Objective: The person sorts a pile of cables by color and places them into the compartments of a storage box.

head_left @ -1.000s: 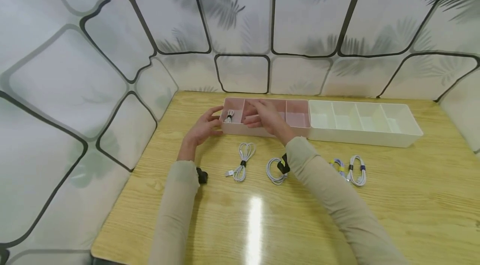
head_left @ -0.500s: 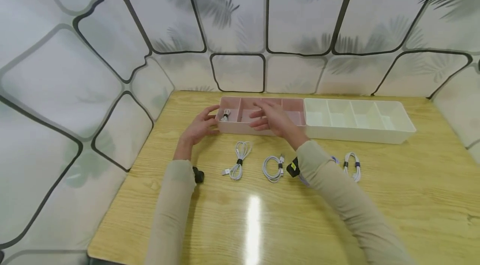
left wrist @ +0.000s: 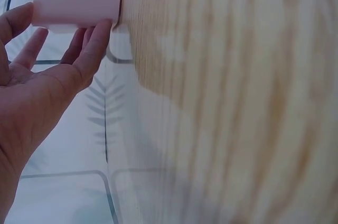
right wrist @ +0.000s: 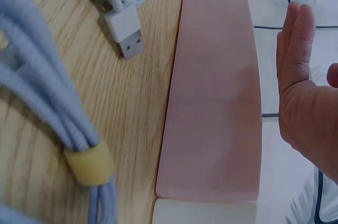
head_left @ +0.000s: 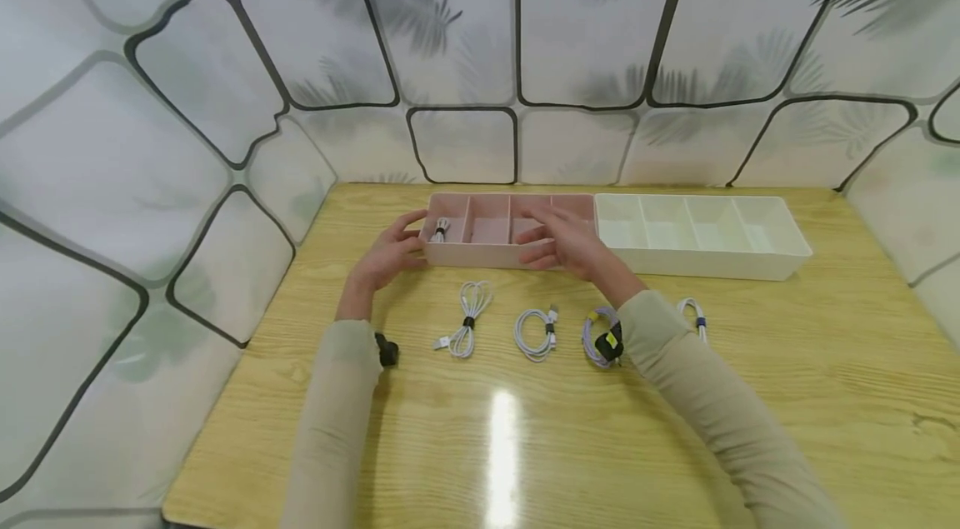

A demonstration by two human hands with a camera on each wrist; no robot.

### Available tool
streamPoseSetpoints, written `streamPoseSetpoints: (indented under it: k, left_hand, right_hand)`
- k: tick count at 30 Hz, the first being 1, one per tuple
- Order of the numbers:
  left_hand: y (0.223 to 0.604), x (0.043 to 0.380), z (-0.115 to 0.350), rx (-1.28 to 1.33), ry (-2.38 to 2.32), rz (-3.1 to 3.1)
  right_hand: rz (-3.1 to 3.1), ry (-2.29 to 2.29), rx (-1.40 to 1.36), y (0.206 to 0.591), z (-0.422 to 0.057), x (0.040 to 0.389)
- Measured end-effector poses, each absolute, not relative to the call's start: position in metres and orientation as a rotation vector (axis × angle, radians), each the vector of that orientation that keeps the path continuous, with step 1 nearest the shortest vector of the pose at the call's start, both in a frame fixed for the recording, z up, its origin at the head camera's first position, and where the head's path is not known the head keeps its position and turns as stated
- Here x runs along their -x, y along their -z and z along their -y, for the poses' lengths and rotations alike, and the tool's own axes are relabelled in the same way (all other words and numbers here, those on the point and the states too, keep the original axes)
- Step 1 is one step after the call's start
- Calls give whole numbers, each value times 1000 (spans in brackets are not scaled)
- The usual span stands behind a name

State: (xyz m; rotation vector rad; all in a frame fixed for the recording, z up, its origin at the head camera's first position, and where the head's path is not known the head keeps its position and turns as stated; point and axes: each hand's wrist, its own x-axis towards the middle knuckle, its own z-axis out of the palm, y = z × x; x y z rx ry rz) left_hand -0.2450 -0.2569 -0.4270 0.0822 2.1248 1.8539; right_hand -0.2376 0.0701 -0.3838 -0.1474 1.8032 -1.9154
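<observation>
A pink divided box (head_left: pixel 491 255) stands at the back of the table, with a bundled white cable (head_left: pixel 440 229) in its leftmost compartment. My left hand (head_left: pixel 384 258) touches the box's left end; in the left wrist view its extended fingertips (left wrist: pixel 99 36) rest against that end wall. Over the right part of the pink box hovers my right hand (head_left: pixel 573 247), fingers extended and holding nothing. In front of the box lie a white cable with a black tie (head_left: pixel 467 321), a coiled white cable (head_left: pixel 534 335) and a lilac cable with a yellow tie (head_left: pixel 596 329).
A white divided box (head_left: pixel 705 262) adjoins the pink one on the right. Another white cable (head_left: pixel 692 312) with a dark blue tie is partly hidden by the right sleeve (head_left: pixel 697 371). Behind the table (head_left: pixel 442 437) hangs a patterned curtain (head_left: pixel 457 37).
Relative to the pink box, my right hand has moved right, from around the second compartment to the right part. My left hand stays at the left end. The head view has shifted slightly.
</observation>
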Motion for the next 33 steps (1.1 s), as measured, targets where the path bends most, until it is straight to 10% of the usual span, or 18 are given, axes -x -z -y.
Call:
streamPoseSetpoints:
  k: [33]
  left_hand:
    - [426, 244, 252, -21, -1872, -2106]
  right_hand:
    - [-1945, 1917, 203, 396, -163, 217]
